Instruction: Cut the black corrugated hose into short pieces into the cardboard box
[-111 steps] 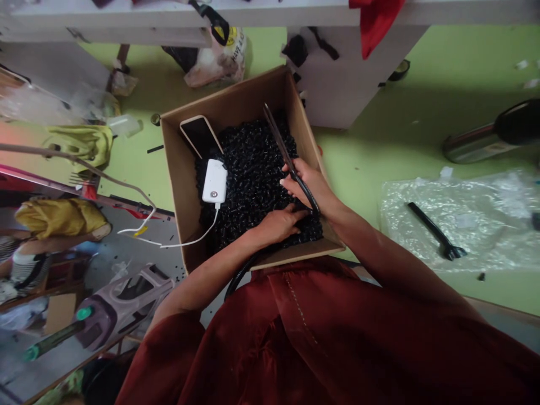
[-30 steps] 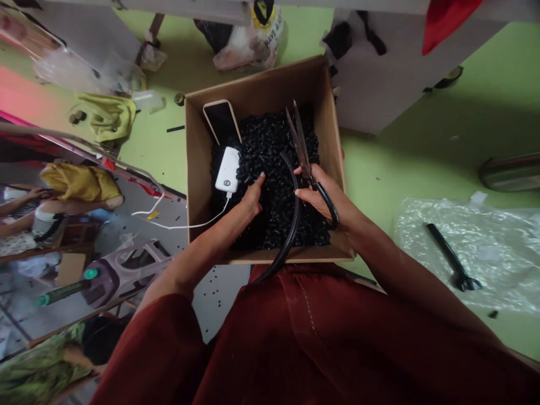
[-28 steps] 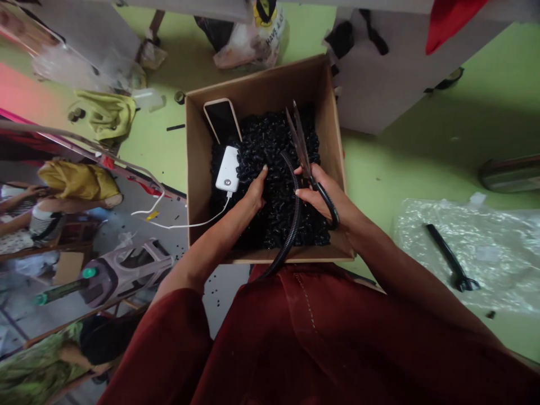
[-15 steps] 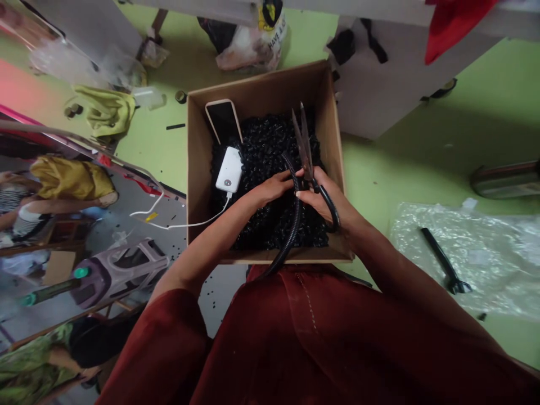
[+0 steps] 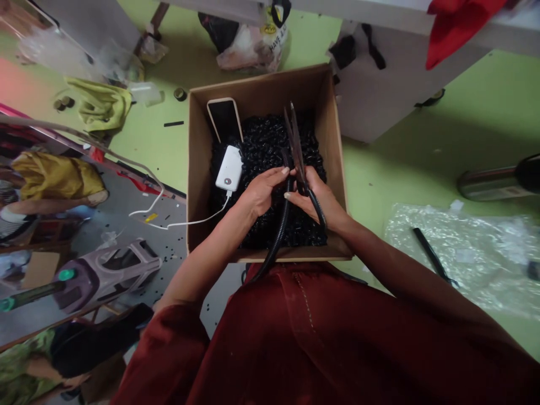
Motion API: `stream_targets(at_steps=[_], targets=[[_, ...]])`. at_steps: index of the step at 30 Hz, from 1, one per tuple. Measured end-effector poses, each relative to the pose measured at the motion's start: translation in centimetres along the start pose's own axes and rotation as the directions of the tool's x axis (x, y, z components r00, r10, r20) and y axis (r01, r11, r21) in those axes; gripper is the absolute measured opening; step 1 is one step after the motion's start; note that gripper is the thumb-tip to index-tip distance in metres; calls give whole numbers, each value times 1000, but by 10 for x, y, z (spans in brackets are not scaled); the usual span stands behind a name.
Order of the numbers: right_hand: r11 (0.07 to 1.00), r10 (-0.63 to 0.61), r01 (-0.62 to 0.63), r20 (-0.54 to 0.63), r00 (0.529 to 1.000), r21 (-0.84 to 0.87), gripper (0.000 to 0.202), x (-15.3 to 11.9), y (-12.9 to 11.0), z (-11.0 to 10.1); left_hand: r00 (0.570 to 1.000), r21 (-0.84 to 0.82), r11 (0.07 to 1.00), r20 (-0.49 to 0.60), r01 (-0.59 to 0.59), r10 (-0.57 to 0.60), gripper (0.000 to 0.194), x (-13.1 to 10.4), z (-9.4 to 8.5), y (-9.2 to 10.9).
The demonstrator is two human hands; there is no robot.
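Over a cardboard box (image 5: 337,163) full of small black pieces (image 5: 265,132), my left hand (image 5: 264,188) pinches a black corrugated tube (image 5: 280,230) near its upper end. The tube curves down across the box's near edge to my lap. My right hand (image 5: 316,197) holds scissors (image 5: 296,140) by their black handles, close beside the tube. The blades point away from me and are slightly apart. My right thumb reaches toward the tube; whether it touches is unclear.
A phone (image 5: 225,121) leans at the box's left wall, beside a white power bank (image 5: 230,169) with a white cable (image 5: 189,223). Plastic sheeting (image 5: 476,253) lies on the floor at right. A purple stool (image 5: 97,278) and other people (image 5: 37,365) are at left.
My left hand has turned, its thumb now on the tube near its upper end. The scissors have shifted slightly left, and the tube stands straighter.
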State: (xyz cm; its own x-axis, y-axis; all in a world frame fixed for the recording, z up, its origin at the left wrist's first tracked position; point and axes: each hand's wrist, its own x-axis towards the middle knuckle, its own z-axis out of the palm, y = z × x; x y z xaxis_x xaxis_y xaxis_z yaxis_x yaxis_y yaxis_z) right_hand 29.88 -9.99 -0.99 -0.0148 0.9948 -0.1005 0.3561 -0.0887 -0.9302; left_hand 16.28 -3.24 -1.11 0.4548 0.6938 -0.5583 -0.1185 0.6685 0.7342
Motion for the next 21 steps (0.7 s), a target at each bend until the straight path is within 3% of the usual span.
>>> stream_targets(at_steps=[3,6,11,17,21], targets=[[999,-26,26,-7,1000,-35,46,-1,-3,1,996,-52,995,4,87,-87,14,-4,-5,4],[995,-7,0,-68,998,-103,40,-1,1,-2,994,-86,991,-29,103,-106,10,-14,-11,14],[986,72,-102,-208,975,-134,44,1,18,-9,996,-145,987,-47,70,-77,8,-34,-26,30],[970,226,-238,-180,957,-47,51,2,27,-8,999,-149,989,-38,-19,13,9,-44,-48,29],[954,259,-280,-177,950,-109,47,5,32,-6,991,19,993,-60,-115,116,19,-53,-50,31]])
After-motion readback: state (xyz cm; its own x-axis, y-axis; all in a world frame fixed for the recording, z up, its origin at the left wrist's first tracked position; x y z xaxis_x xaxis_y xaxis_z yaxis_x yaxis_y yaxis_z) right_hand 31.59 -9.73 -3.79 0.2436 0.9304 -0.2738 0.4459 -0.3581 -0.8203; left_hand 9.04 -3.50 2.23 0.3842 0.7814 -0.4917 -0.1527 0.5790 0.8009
